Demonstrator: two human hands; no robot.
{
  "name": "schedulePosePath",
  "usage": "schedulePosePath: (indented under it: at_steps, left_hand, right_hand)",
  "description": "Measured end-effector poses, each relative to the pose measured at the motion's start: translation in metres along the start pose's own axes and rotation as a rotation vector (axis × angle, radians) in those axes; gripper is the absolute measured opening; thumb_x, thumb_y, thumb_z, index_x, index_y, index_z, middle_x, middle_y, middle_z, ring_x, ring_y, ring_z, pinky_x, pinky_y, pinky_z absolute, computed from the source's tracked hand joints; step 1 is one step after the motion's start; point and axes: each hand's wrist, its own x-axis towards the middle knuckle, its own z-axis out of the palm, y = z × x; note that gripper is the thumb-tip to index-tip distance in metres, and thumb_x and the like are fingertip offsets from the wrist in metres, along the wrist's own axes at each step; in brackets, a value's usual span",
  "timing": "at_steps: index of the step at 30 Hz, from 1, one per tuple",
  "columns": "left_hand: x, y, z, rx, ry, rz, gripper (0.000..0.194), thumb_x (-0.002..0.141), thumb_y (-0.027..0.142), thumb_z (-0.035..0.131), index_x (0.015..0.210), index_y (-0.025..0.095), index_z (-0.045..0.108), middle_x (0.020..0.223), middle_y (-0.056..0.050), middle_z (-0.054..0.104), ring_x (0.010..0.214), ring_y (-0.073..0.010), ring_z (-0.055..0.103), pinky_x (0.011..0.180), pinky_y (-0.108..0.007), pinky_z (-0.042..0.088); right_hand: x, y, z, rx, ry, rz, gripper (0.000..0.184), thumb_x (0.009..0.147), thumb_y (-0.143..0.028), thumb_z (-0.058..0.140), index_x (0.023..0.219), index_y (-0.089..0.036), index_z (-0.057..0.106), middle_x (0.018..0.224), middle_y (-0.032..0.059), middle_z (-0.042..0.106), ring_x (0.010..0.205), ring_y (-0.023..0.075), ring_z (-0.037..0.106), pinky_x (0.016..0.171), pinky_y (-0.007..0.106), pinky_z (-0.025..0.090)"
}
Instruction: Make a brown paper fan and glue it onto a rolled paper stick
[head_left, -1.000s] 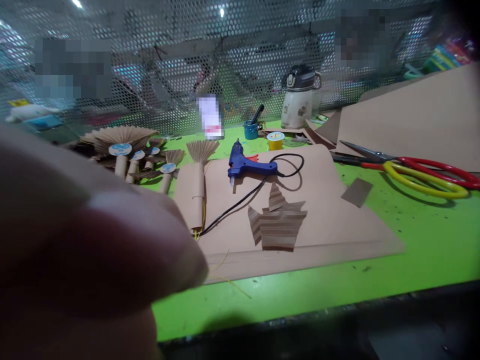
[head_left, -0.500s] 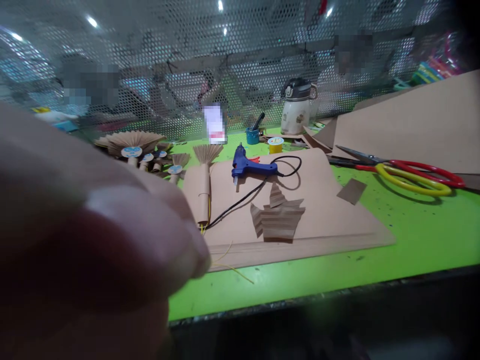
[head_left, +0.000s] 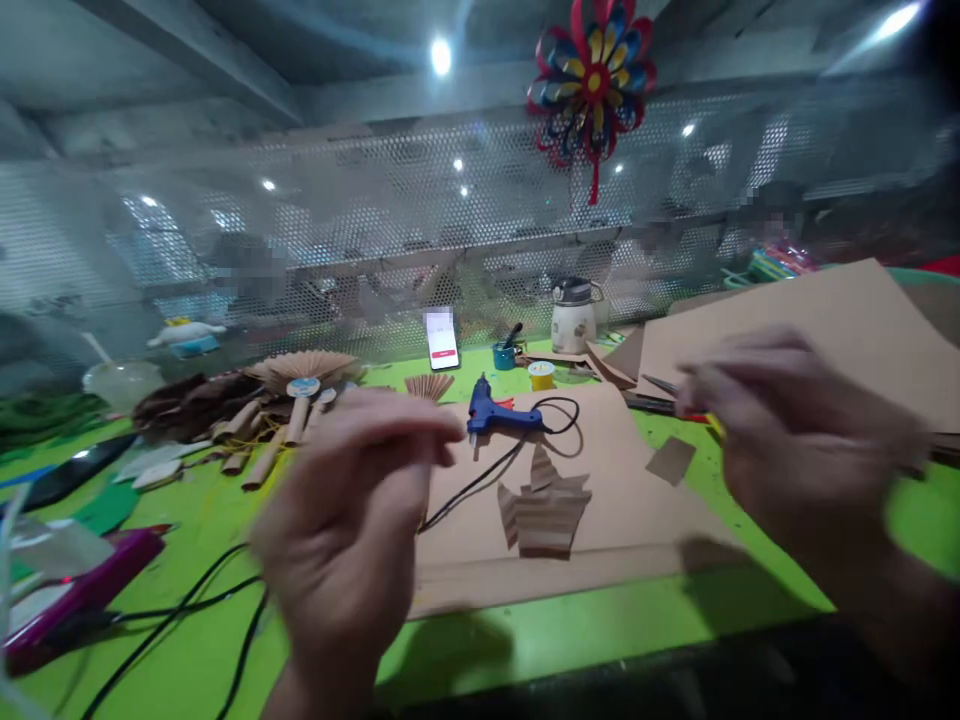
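My L hand (head_left: pixel 341 530) curled, R hand (head_left: pixel 799 450) blurred, grips can't tell | fan (head_left: pixel 311 368) formed, worktop (head_left: pixel 585 620) far L | pleated pcs (head_left: pixel 551 520) unjoined

The room is dim and cool-toned, lit by small ceiling lights that flare into white glare, the strongest at top center, while the phone screen (head_left: pixel 443 353) glows brightly. Soft shadows of both hands, the left (head_left: pixel 349 510) and the right (head_left: pixel 802 450), fall on the green table (head_left: pixel 555 620). Both hands are blurred, the mesh partition (head_left: pixel 360 230) looks hazy, and the right edge and bottom sink into darkness.
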Motion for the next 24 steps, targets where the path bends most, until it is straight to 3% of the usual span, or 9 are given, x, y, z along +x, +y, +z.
schedulePosePath:
  at_steps: [3, 6, 9, 13, 18, 21, 24]
  left_hand:
    - [0.012, -0.010, 0.017, 0.087, -0.375, -0.167, 0.020, 0.083, 0.009, 0.054, 0.093, 0.020, 0.067, 0.085, -0.002, 0.067, 0.074, -0.0128, 0.060, 0.067, -0.026, 0.049]
    - [0.006, -0.026, 0.029, 0.199, -0.743, -0.267, 0.024, 0.081, 0.010, 0.052, 0.093, 0.019, 0.070, 0.090, -0.004, 0.070, 0.077, -0.0140, 0.061, 0.069, -0.026, 0.047]
    - [-0.003, -0.044, 0.036, 0.314, -0.820, -0.320, 0.027, 0.079, 0.010, 0.050, 0.093, 0.018, 0.072, 0.086, -0.004, 0.072, 0.076, -0.0152, 0.062, 0.068, -0.025, 0.045]
    - [-0.008, -0.057, 0.039, 0.455, -0.903, -0.327, 0.024, 0.081, 0.019, 0.050, 0.084, 0.017, 0.073, 0.082, -0.007, 0.072, 0.074, -0.0180, 0.062, 0.063, -0.026, 0.040]
    - [-0.012, -0.054, 0.039, 0.520, -1.021, -0.364, 0.022, 0.076, 0.036, 0.060, 0.078, 0.017, 0.071, 0.072, -0.005, 0.068, 0.064, -0.0176, 0.057, 0.055, -0.026, 0.033]
    - [-0.016, -0.055, 0.040, 0.524, -1.050, -0.391, 0.015, 0.070, 0.032, 0.065, 0.074, 0.018, 0.066, 0.065, -0.002, 0.062, 0.060, -0.0156, 0.051, 0.052, -0.025, 0.030]
    - [-0.020, -0.062, 0.040, 0.453, -1.033, -0.420, 0.014, 0.072, 0.031, 0.062, 0.068, 0.018, 0.059, 0.062, 0.001, 0.055, 0.058, -0.0136, 0.047, 0.051, -0.024, 0.029]
  right_hand:
    - [0.003, 0.040, 0.018, 0.067, -0.156, 0.202, 0.012, 0.084, -0.027, 0.062, 0.081, -0.018, 0.069, 0.060, -0.0008, 0.056, 0.055, 0.0134, 0.052, 0.053, 0.027, 0.041]
    - [-0.004, 0.088, 0.029, 0.014, -0.126, 0.329, 0.021, 0.082, -0.034, 0.062, 0.082, -0.014, 0.069, 0.053, -0.0025, 0.052, 0.048, 0.0119, 0.045, 0.048, 0.025, 0.037]
    - [-0.016, 0.107, 0.028, -0.077, -0.143, 0.360, 0.026, 0.079, -0.037, 0.063, 0.077, -0.013, 0.068, 0.059, 0.0001, 0.056, 0.054, 0.0132, 0.049, 0.052, 0.025, 0.038]
    - [-0.029, 0.081, 0.029, -0.057, -0.280, 0.198, 0.022, 0.083, -0.033, 0.059, 0.072, -0.015, 0.064, 0.064, 0.0018, 0.059, 0.059, 0.0135, 0.050, 0.057, 0.025, 0.039]
    - [-0.045, 0.048, 0.040, -0.047, -0.535, 0.008, 0.024, 0.087, -0.025, 0.053, 0.065, -0.017, 0.057, 0.064, 0.0017, 0.055, 0.059, 0.0127, 0.048, 0.059, 0.026, 0.037]
    - [-0.054, 0.043, 0.043, -0.092, -0.730, -0.040, 0.023, 0.087, -0.022, 0.053, 0.065, -0.016, 0.058, 0.065, 0.0015, 0.053, 0.060, 0.0123, 0.047, 0.057, 0.026, 0.034]
    - [-0.057, 0.040, 0.044, -0.097, -0.898, -0.105, 0.017, 0.085, -0.023, 0.057, 0.070, -0.015, 0.062, 0.068, 0.0011, 0.052, 0.062, 0.0124, 0.047, 0.059, 0.025, 0.034]
